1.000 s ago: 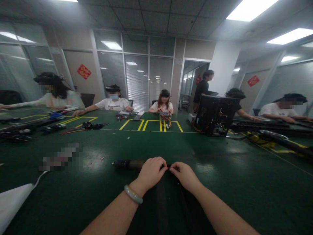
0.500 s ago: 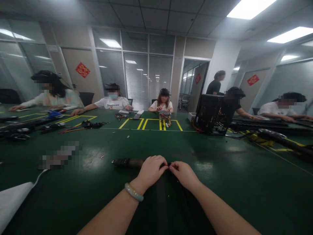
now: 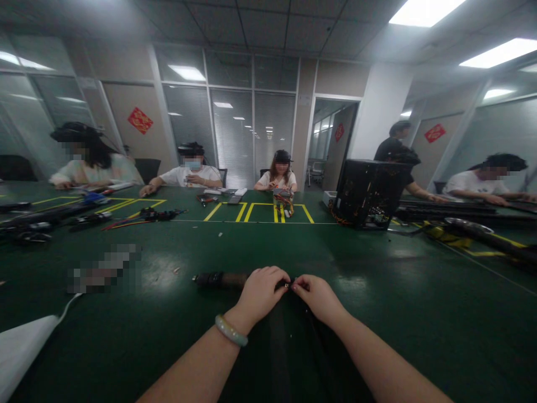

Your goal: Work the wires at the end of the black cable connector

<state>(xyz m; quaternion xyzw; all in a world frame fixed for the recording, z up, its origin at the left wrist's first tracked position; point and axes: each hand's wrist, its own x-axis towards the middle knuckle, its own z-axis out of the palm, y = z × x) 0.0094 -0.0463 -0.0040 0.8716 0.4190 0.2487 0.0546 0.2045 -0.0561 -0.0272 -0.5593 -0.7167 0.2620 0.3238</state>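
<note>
A dark cylindrical tool (image 3: 220, 279) lies across the green table (image 3: 377, 313) just in front of me. My left hand (image 3: 262, 292), with a pale green bangle on its wrist, is closed over the tool's right end. My right hand (image 3: 318, 296) meets it fingertip to fingertip, pinching a small part (image 3: 289, 285) at that end. What the small part is cannot be made out. Below my hands a dark strip (image 3: 279, 352) runs toward me between my forearms.
A black open computer case (image 3: 369, 193) stands at the right. Dark cables and tools (image 3: 62, 221) lie along the left. A white sheet (image 3: 20, 350) sits at the near left edge. Several people sit around the far side; one stands by the doorway.
My hands stay together on the tool's end, with the fingertips shifted slightly. The standing person at the back has walked to the right. The seated person in white has lifted their hands.
</note>
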